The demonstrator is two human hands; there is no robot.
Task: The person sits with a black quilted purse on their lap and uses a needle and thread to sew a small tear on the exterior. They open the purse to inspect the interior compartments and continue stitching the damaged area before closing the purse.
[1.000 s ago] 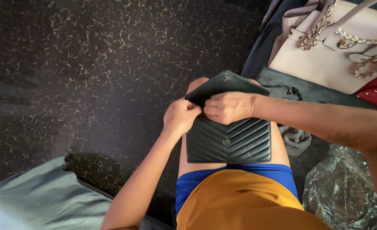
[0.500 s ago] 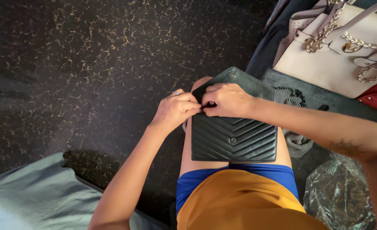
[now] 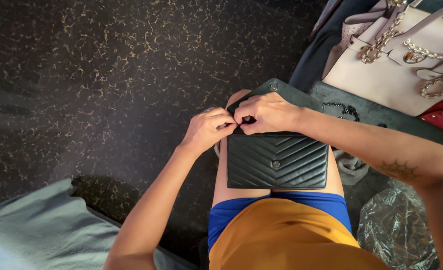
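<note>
Both hands pinch together at the top left corner of the dark green quilted leather flap purse [image 3: 276,160]: left hand [image 3: 209,131] at 9 o'clock of that corner, right hand [image 3: 267,114] at 12. Purse lies flat on the person's thigh, flap open. Cream leather handbag with gold chains [image 3: 401,70] sits well apart at 2 o'clock.

One black quilted clutch [image 3: 276,160], one beige chain-strapped handbag [image 3: 396,75], one crumpled plastic bag [image 3: 396,230], two hands [image 3: 209,131].

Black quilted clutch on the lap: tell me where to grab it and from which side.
Grip the black quilted clutch by its right short edge, coming in from the right. It lies flat across the thigh, its flap is open at the top, and the left hand and right hand crowd the top-left corner. The right edge looks free and probably pinches easily.
</note>
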